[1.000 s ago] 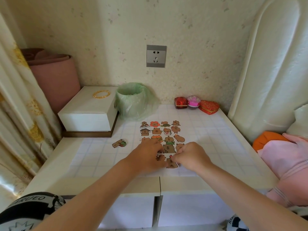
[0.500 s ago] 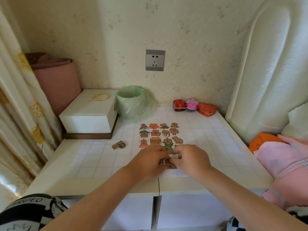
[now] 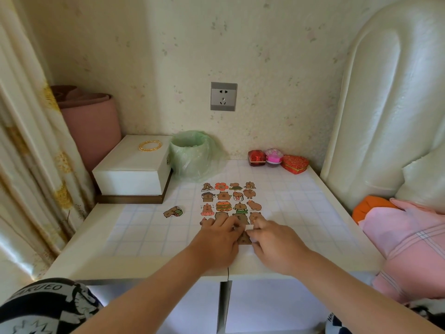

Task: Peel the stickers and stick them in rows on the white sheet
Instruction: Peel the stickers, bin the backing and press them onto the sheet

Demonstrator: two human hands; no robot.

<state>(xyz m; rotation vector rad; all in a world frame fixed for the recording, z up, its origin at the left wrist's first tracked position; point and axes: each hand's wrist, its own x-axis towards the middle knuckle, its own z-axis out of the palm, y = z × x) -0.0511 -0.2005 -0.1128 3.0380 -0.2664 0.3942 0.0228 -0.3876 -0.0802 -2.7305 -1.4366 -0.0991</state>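
Pinching a sticker [image 3: 243,238] with right hand [image 3: 277,244], left hand [image 3: 216,239] pressing over sticker rows [image 3: 228,196], loose sticker [image 3: 173,211] left, green-lined bin [image 3: 192,155] behind.

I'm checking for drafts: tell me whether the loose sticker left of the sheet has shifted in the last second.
No. The loose sticker lies at the same offset from the near right corner of the white box as before; only the camera view shifted.

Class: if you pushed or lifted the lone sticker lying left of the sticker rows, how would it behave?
The lone sticker looks thin and flat, so probably light and floppy. Lying flat on the gridded cover, it would likely slide, not roll.
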